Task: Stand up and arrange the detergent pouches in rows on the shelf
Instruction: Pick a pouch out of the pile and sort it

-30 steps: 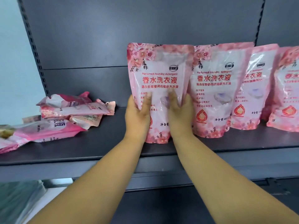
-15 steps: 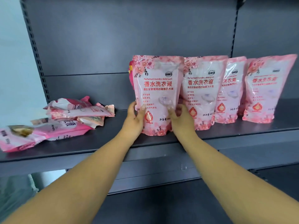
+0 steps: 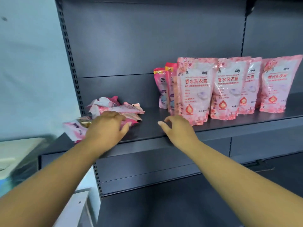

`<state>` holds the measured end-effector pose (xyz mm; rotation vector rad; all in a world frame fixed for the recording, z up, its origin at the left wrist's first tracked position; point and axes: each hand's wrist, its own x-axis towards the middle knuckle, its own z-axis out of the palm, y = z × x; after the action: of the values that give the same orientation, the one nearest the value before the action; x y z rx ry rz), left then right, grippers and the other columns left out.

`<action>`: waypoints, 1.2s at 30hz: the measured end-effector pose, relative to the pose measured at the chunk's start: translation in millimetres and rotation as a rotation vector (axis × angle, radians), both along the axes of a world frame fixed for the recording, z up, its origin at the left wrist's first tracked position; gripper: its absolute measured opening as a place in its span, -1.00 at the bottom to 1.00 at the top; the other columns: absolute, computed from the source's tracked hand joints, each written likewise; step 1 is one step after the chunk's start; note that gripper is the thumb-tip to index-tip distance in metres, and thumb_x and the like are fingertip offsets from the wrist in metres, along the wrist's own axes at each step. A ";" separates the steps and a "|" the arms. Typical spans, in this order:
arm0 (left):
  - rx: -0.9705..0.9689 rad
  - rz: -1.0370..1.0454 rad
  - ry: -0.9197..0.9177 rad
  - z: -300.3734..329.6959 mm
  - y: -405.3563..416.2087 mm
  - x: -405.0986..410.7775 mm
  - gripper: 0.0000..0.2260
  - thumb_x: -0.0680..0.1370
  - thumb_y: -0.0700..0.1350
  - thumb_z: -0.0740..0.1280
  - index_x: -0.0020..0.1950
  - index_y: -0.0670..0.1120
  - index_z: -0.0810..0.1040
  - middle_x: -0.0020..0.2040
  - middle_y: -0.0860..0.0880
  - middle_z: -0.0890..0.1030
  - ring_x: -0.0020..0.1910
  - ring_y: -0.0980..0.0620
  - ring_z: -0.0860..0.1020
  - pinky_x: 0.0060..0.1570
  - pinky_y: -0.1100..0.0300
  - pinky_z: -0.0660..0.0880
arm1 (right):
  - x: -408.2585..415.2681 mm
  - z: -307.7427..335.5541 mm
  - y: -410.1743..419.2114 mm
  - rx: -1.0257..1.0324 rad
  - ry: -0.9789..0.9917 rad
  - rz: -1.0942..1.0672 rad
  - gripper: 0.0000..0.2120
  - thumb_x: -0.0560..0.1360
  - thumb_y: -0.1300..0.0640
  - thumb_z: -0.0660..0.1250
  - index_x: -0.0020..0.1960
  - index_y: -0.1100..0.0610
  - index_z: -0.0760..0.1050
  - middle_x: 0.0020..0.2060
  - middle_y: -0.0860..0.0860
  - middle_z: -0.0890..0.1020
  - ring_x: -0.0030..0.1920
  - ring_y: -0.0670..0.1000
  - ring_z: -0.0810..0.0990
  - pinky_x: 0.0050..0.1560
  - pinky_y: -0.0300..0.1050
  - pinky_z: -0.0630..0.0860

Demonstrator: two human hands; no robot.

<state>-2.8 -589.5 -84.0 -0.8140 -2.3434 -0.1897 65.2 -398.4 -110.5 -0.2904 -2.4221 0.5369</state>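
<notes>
Both bare forearms reach up from the lower corners of the frame toward its middle. The left hand lies left of centre, palm down, back toward the camera, its fingers spread forward and loosely bent, thumb pointing right. Whether it touches what lies under it cannot be told. The right hand sits just right of centre, well apart from the left, palm down, its fingers curled loosely downward and its thumb stretched out to the left, holding nothing.
</notes>
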 end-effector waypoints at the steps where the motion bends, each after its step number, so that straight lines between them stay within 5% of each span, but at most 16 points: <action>1: -0.032 0.061 0.006 3.0 -13.9 -3.4 -0.66 0.57 0.07 0.17 0.22 -0.08 0.53 0.20 -0.14 0.56 0.25 -0.14 0.44 0.19 0.05 0.37 | -4.7 0.9 -8.8 0.012 -0.044 -0.001 -0.58 0.57 -0.11 0.14 0.20 0.19 0.48 0.14 0.11 0.53 0.14 0.11 0.47 0.07 -0.09 0.40; 5: -0.214 0.218 -0.068 -2.3 -51.2 -21.7 -0.57 0.56 0.20 0.04 0.34 0.02 0.35 0.35 -0.01 0.42 0.39 -0.02 0.30 0.32 0.07 0.23 | -29.8 6.8 -30.5 0.076 -0.176 -0.005 -0.51 0.57 -0.16 0.08 0.09 0.24 0.52 0.06 0.15 0.55 0.06 0.15 0.50 -0.01 -0.04 0.42; 8: -0.242 0.201 -0.118 -3.8 -64.0 -28.6 -0.38 0.45 0.34 -0.16 0.30 0.09 0.39 0.30 0.04 0.48 0.32 0.01 0.39 0.27 0.11 0.24 | -56.1 16.7 -39.3 0.088 -0.192 0.022 -0.47 0.56 -0.19 0.05 -0.13 0.25 0.50 -0.06 0.16 0.55 -0.07 0.15 0.49 -0.17 -0.10 0.32; 10: -0.152 0.148 -0.201 5.5 -66.9 -30.2 -0.37 0.43 0.36 -0.20 0.17 0.10 0.49 0.14 0.04 0.58 0.17 0.00 0.48 0.15 0.15 0.31 | -75.9 25.2 -40.3 0.070 -0.185 0.047 -0.55 0.58 -0.14 0.06 -0.27 0.19 0.38 -0.15 0.15 0.50 -0.15 0.11 0.42 -0.21 -0.13 0.26; 13: 0.177 0.040 -0.440 24.8 -68.6 -42.9 -0.67 0.57 0.19 0.06 -0.05 0.04 0.54 -0.14 0.06 0.61 -0.14 0.08 0.57 -0.13 0.27 0.42 | -111.7 38.7 -38.9 -0.012 -0.174 0.105 -0.56 0.59 -0.11 0.06 -0.36 0.14 0.29 -0.29 0.07 0.45 -0.18 0.09 0.38 -0.38 -0.14 0.19; 15: 0.290 0.013 -0.491 37.7 -65.2 -59.0 -0.68 0.58 0.16 0.09 -0.11 0.02 0.53 -0.16 0.03 0.61 -0.16 0.05 0.58 -0.24 0.30 0.42 | -135.4 43.4 -35.9 -0.102 -0.201 0.145 -0.54 0.58 -0.14 0.07 -0.41 0.09 0.23 -0.40 0.00 0.36 -0.19 0.09 0.37 -0.41 -0.18 0.17; 17: 0.321 0.045 -0.442 51.5 -56.9 -83.1 -0.67 0.58 0.15 0.10 -0.13 -0.03 0.53 -0.12 -0.01 0.61 -0.10 -0.01 0.53 -0.22 0.23 0.40 | -163.2 47.2 -28.0 -0.171 -0.244 0.167 -0.54 0.57 -0.17 0.07 -0.36 0.12 0.33 -0.36 0.00 0.42 -0.14 0.12 0.42 -0.33 -0.14 0.24; 19: 0.331 0.087 -0.398 62.7 -43.8 -108.4 -0.69 0.58 0.14 0.11 -0.11 -0.04 0.50 -0.10 -0.01 0.56 -0.09 -0.01 0.48 -0.18 0.19 0.33 | -193.4 49.2 -13.1 -0.219 -0.295 0.136 -0.51 0.56 -0.20 0.06 -0.04 0.20 0.52 -0.07 0.10 0.58 0.04 0.17 0.50 -0.18 -0.16 0.31; 21: 0.294 0.132 -0.418 68.8 -28.3 -128.6 -0.69 0.57 0.16 0.13 -0.02 -0.03 0.51 -0.03 -0.02 0.55 -0.04 -0.02 0.47 -0.08 0.21 0.32 | -216.4 44.5 0.9 -0.306 -0.340 0.097 -0.44 0.56 -0.19 0.07 0.25 0.27 0.44 0.20 0.18 0.52 0.20 0.18 0.48 -0.05 -0.17 0.32; 26: 0.007 0.173 -0.475 70.7 5.1 -172.1 -0.50 0.53 0.29 0.06 0.22 -0.02 0.48 0.18 -0.07 0.57 0.17 -0.08 0.49 0.18 0.15 0.39 | -262.7 28.3 24.7 -0.580 -0.354 0.174 -0.48 0.50 -0.16 0.23 0.14 0.29 0.49 0.04 0.18 0.54 0.06 0.14 0.52 -0.05 -0.18 0.35; 29: -0.341 0.171 -0.460 59.3 27.4 -176.8 -0.38 0.42 0.44 -0.02 0.35 0.16 0.36 0.42 0.06 0.35 0.39 -0.04 0.30 0.35 -0.08 0.27 | -279.9 28.8 35.4 -0.809 -0.313 0.223 -0.51 0.47 -0.11 0.30 0.18 0.28 0.46 0.04 0.19 0.56 0.07 0.18 0.56 0.12 -0.03 0.49; 31: -0.555 0.327 -0.403 48.1 37.6 -178.1 -0.34 0.40 0.47 -0.03 0.42 0.19 0.25 0.48 0.09 0.20 0.45 -0.06 0.15 0.33 -0.16 0.21 | -288.2 32.8 40.1 -0.881 -0.347 0.250 -0.66 0.50 -0.05 0.29 -0.03 0.26 0.50 -0.18 0.14 0.54 -0.18 0.09 0.55 -0.17 -0.14 0.50; 33: -0.554 0.402 -0.378 44.6 42.9 -180.0 -0.33 0.40 0.47 -0.05 0.43 0.21 0.21 0.50 0.11 0.13 0.46 -0.08 0.09 0.30 -0.19 0.21 | -297.4 36.9 42.9 -0.880 -0.387 0.231 -0.73 0.52 0.05 0.26 -0.27 0.19 0.42 -0.39 0.06 0.42 -0.42 -0.02 0.35 -0.48 -0.27 0.27; 36: -0.482 0.410 -0.390 45.8 41.1 -183.7 -0.40 0.43 0.44 -0.07 0.41 0.26 0.21 0.50 0.15 0.12 0.47 -0.06 0.05 0.31 -0.19 0.20 | -309.1 36.3 44.8 -0.887 -0.347 0.144 -0.70 0.51 0.27 0.23 -0.38 0.16 0.30 -0.45 0.06 0.34 -0.48 -0.02 0.27 -0.66 -0.30 0.16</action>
<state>-186.5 -548.4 -38.1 -0.5168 -2.9222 0.4459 -243.9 -353.6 -74.3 -0.6122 -2.3797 1.7395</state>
